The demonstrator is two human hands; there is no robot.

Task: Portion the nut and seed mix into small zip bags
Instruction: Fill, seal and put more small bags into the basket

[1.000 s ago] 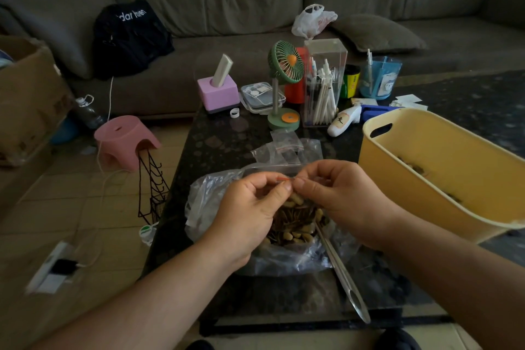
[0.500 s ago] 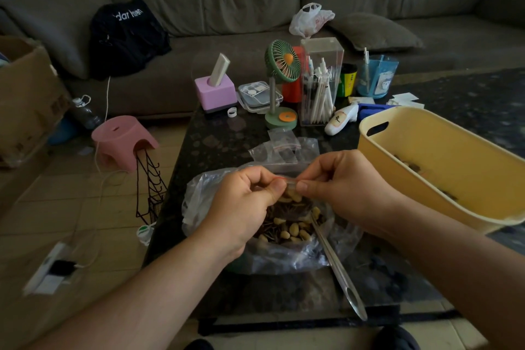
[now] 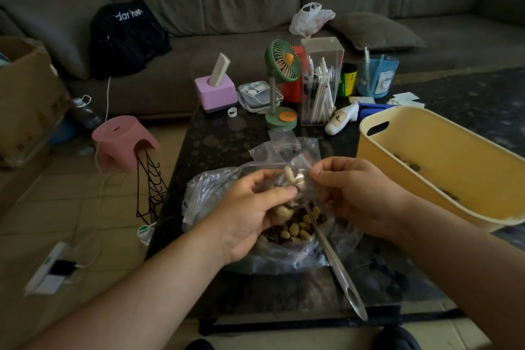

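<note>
A small clear zip bag [image 3: 295, 179] with nuts inside is held above a large clear plastic bag [image 3: 216, 196] of nut and seed mix [image 3: 298, 229] on the dark table. My left hand [image 3: 252, 210] grips the small bag from the left, thumb across its front. My right hand [image 3: 358, 193] pinches its right top corner by the red zip strip. A long metal spoon [image 3: 335, 264] lies in the mix, its handle pointing toward me. Several empty zip bags [image 3: 284, 142] lie just behind.
A yellow plastic tub [image 3: 443, 167] with a few filled bags stands at the right. Behind are a green desk fan [image 3: 281, 71], a clear box of pens [image 3: 321, 82], a pink block [image 3: 216, 92] and cups. A pink stool [image 3: 122, 139] and wire rack stand on the floor at left.
Both hands lifted slightly and moved apart along the bag's top. The small bag now shows between them, tilted, with nuts visible inside.
</note>
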